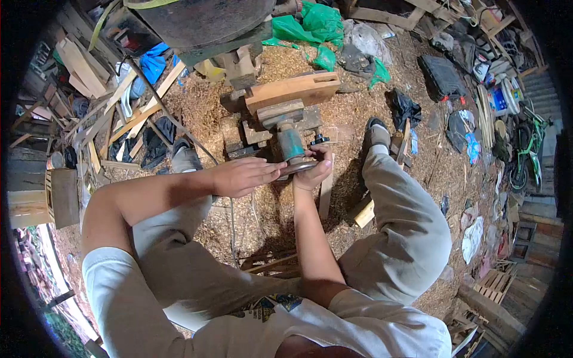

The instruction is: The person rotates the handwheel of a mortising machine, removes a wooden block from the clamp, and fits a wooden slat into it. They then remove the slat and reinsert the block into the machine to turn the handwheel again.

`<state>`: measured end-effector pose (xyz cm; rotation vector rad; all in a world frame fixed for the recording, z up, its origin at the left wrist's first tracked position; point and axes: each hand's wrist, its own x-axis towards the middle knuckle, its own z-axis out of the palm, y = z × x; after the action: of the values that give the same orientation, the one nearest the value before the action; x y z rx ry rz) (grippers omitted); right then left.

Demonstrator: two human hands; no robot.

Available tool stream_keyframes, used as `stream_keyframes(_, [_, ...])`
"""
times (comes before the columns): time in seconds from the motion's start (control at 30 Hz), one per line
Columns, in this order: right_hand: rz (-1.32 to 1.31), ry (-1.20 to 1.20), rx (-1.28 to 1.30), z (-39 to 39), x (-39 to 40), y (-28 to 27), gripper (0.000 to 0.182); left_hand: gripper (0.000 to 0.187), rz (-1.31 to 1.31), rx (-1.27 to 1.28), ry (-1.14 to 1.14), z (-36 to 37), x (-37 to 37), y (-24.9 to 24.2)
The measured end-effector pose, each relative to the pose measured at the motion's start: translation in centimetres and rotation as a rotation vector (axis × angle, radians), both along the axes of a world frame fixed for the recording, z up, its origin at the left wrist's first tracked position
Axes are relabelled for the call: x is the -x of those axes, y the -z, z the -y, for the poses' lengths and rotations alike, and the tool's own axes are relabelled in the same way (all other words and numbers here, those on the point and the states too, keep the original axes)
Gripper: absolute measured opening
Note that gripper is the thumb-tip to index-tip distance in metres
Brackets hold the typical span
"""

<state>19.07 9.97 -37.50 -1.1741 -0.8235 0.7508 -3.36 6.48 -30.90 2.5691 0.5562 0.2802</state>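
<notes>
A teal and grey power tool (290, 142) stands among wooden blocks in the middle, with a round metal disc (298, 166) at its near end. From the left, my left hand (248, 176) reaches the disc, fingers stretched out flat and fingertips at its left edge. My right hand (316, 170) is curled round the disc's right side, its palm partly under it. Just beyond its fingers is a black knob (320, 139). Behind the tool lies a thick wooden board (292, 90) with a slot near its right end.
Wood shavings (197, 107) cover the ground. A cable (233, 230) runs below my left hand. Wood offcuts (149, 113) lie at the left, green plastic (307, 27) at the top, a black case (441, 76) at the right. My legs are bent on both sides.
</notes>
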Motion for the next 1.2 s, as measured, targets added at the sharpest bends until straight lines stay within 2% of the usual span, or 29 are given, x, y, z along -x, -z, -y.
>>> stream_keyframes(0.4, [0.049, 0.010, 0.021, -0.1, -0.1, 0.4, 0.081, 0.098, -0.005, 0.035, -0.003, 0.0, 0.1, 0.4])
stream_keyframes(0.5, [0.000, 0.014, 0.034, 0.1, 0.1, 0.1, 0.080, 0.099, -0.009, -0.037, 0.006, 0.2, -0.1, 0.1])
stream_keyframes(0.57, [0.005, 0.011, 0.031, 0.2, 0.1, -0.1, 0.079, 0.098, -0.020, 0.011, -0.034, 0.3, -0.2, -0.4])
stream_keyframes(0.67, [0.027, -0.040, 0.019, 0.1, -0.4, 0.3, 0.077, 0.103, -0.011, -0.044, -0.052, 0.3, -0.4, -1.9])
stream_keyframes(0.77, [0.023, -0.069, 0.029, 0.0, -0.7, 1.1, 0.074, 0.100, -0.060, -0.023, -0.006, -0.2, -0.3, -3.8])
stream_keyframes(0.8, [0.045, -0.099, 0.014, -0.2, -1.2, 2.3, 0.065, 0.100, -0.137, 0.022, 0.009, -0.7, -0.1, -4.1])
stream_keyframes(0.83, [0.038, -0.097, -0.012, -0.4, -1.7, 2.6, 0.065, 0.100, -0.146, -0.004, 0.007, -0.8, -0.1, -5.8])
stream_keyframes(0.9, [0.150, -0.275, -0.044, -0.5, -2.9, 2.0, 0.053, 0.099, -0.346, 0.007, 0.013, -0.6, -0.5, -10.1])
stream_keyframes(0.93, [0.115, -0.408, -0.019, -0.4, -3.8, 1.0, 0.045, 0.082, -0.277, -0.036, -0.009, -0.8, -0.5, -10.9])
stream_keyframes(0.97, [0.175, -0.463, -0.029, -0.6, -4.3, 0.0, 0.055, 0.082, -0.288, -0.064, -0.011, -1.2, -0.3, -11.9])
stream_keyframes(1.03, [0.177, -0.503, -0.006, -0.9, -4.7, 0.2, 0.051, 0.057, -0.481, -0.046, 0.019, -1.3, -0.7, -15.2])
stream_keyframes(1.07, [0.108, -0.509, 0.005, -1.0, -4.7, 0.4, 0.041, 0.039, -0.464, -0.071, -0.034, -0.7, -0.9, -17.3])
stream_keyframes(1.1, [0.110, -0.508, -0.019, -1.0, -4.4, -1.5, 0.041, 0.039, -0.468, -0.094, -0.040, 0.1, -1.3, -19.6])
stream_keyframes(1.17, [0.255, -0.385, -0.032, -0.1, -3.8, -6.6, 0.024, 0.036, -0.302, -0.195, -0.102, 1.9, -2.0, -23.3])
stream_keyframes(1.2, [0.186, -0.412, -0.077, -0.5, -3.5, -8.7, 0.020, 0.036, -0.362, -0.180, -0.138, 2.8, -2.5, -25.3])
